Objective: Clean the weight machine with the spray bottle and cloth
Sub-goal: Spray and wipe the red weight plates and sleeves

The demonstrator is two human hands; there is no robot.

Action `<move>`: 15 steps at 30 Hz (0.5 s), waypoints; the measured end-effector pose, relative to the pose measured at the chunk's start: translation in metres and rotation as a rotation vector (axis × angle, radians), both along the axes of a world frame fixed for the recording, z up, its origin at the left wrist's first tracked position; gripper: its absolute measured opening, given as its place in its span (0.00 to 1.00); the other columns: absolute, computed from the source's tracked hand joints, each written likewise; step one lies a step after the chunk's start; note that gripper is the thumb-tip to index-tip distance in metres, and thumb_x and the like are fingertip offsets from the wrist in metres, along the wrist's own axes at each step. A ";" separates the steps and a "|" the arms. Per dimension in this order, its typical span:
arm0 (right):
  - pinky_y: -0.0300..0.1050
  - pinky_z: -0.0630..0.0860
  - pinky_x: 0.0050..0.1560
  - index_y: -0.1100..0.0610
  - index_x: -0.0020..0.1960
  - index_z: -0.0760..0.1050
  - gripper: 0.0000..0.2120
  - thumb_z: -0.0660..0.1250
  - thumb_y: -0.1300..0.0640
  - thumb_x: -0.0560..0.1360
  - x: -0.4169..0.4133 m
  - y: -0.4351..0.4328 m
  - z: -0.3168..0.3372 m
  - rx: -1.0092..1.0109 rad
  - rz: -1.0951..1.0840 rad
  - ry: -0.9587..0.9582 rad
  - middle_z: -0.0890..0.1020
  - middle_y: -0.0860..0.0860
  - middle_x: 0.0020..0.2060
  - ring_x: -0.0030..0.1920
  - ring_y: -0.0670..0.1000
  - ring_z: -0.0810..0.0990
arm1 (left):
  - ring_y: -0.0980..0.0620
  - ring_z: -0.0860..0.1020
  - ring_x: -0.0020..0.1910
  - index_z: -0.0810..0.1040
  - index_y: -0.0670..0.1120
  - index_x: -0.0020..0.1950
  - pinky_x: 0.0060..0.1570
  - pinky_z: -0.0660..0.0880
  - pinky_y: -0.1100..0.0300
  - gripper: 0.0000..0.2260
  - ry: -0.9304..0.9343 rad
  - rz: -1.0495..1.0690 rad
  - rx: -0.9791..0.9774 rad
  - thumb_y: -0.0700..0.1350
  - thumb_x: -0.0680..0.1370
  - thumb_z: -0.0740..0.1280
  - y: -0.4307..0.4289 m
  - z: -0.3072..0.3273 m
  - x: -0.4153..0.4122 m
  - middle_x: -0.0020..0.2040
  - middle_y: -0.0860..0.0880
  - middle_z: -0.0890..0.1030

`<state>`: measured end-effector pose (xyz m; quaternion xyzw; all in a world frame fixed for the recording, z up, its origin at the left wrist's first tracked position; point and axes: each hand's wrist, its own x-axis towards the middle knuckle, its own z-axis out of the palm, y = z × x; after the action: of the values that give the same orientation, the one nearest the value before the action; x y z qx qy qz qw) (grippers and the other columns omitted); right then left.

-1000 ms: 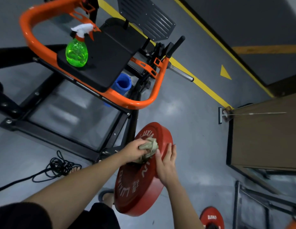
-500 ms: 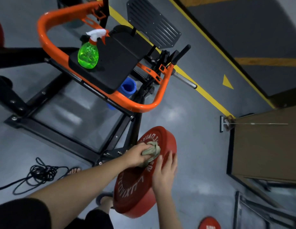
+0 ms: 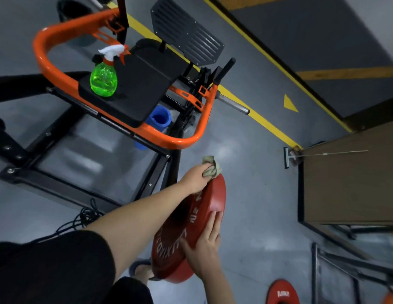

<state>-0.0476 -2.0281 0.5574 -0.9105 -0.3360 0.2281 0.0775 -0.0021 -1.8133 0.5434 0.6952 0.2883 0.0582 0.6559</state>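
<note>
A red weight plate point(image 3: 204, 207) with white lettering stands on edge on the machine, low in the middle of the view. My left hand point(image 3: 194, 177) grips a crumpled greenish cloth point(image 3: 212, 166) and holds it at the plate's top rim. My right hand point(image 3: 205, 244) lies flat on the plate's face, fingers straight. The green spray bottle point(image 3: 103, 79) with a white and orange trigger stands upright on the machine's black seat pad point(image 3: 145, 88), inside the orange frame point(image 3: 44, 60).
A bare steel sleeve point(image 3: 233, 104) juts right from the machine. A blue roller point(image 3: 158, 121) sits under the seat, a black cable coil point(image 3: 86, 218) lies on the floor at left. A brown cabinet point(image 3: 353, 176) stands at right, another red plate point(image 3: 282, 292) below.
My left hand has slid the cloth from the plate's face up to its top rim. My right hand has moved lower on the plate. The view has shifted, and the plate now shows more edge-on.
</note>
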 end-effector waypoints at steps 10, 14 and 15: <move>0.57 0.60 0.75 0.50 0.71 0.14 0.66 0.70 0.34 0.69 0.017 0.017 0.015 -0.143 0.024 0.045 0.28 0.55 0.78 0.76 0.67 0.56 | 0.56 0.75 0.66 0.75 0.54 0.72 0.70 0.69 0.58 0.21 0.083 0.086 -0.322 0.46 0.79 0.70 -0.064 -0.027 -0.080 0.67 0.55 0.78; 0.55 0.62 0.71 0.56 0.79 0.26 0.64 0.75 0.38 0.70 0.031 0.032 0.020 -0.136 -0.007 0.072 0.29 0.51 0.78 0.75 0.66 0.58 | 0.54 0.74 0.66 0.75 0.51 0.73 0.70 0.68 0.58 0.20 0.042 0.139 -0.298 0.43 0.81 0.68 -0.036 -0.007 -0.038 0.67 0.54 0.76; 0.55 0.62 0.71 0.56 0.79 0.27 0.64 0.75 0.37 0.70 0.034 0.037 0.022 -0.145 -0.005 0.071 0.29 0.52 0.79 0.75 0.66 0.58 | 0.53 0.74 0.67 0.75 0.51 0.73 0.70 0.68 0.58 0.20 0.030 0.143 -0.284 0.42 0.80 0.68 -0.028 -0.003 -0.026 0.67 0.52 0.77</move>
<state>-0.0137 -1.9914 0.5796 -0.9060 -0.3131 0.2838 0.0237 -0.0285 -1.8411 0.5406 0.5739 0.3520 0.0531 0.7375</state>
